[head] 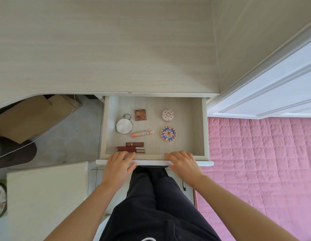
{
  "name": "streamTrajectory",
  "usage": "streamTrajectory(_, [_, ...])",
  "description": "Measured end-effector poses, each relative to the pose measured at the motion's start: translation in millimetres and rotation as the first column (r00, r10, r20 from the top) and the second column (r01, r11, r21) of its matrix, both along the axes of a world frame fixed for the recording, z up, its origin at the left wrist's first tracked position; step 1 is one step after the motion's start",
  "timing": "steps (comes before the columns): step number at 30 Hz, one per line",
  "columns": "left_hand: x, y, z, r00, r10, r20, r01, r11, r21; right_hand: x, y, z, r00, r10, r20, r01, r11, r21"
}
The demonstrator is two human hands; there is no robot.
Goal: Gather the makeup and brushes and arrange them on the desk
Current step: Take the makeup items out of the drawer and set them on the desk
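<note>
I see left hand [118,165] and right hand [183,163] flat, fingers straight, on the front of the pale wooden drawer [151,162] — dark-red lipstick tubes [132,149] just beyond.

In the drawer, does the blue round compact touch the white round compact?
Apart. The head view shows a strip of bare drawer floor between the blue round compact and the white round compact.
</note>
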State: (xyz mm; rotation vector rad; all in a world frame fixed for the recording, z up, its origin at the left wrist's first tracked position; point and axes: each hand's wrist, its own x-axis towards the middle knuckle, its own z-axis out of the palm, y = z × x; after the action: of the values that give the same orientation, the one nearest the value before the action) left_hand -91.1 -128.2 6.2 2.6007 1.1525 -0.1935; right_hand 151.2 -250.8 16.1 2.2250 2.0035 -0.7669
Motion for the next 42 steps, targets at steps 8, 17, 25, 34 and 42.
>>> streamTrajectory(8, [18,22,-1,0.994,0.097,-0.049,-0.101,0.992,-0.08,14,20,-4,0.993,-0.052,-0.101,0.042,0.994,-0.105])
streamTrajectory(17, [56,80,-26,0.943,0.281,-0.18,-0.309,0.939,-0.152,39,78,-32,0.951,-0.295,-0.091,0.271,0.939,-0.21])
streamTrajectory(25, [69,113,-66,0.939,0.311,-0.144,-0.331,0.932,-0.145,48,136,-64,0.903,-0.425,-0.058,0.404,0.888,-0.218])
streamTrajectory(34, [68,123,-101,0.944,0.31,-0.114,-0.322,0.941,-0.106,51,167,-90,0.825,-0.563,0.05,0.561,0.806,-0.189])
streamTrajectory(42, [72,122,-106,0.934,0.356,-0.02,-0.356,0.927,-0.117,50,169,-101,0.816,-0.577,0.033,0.572,0.798,-0.189])
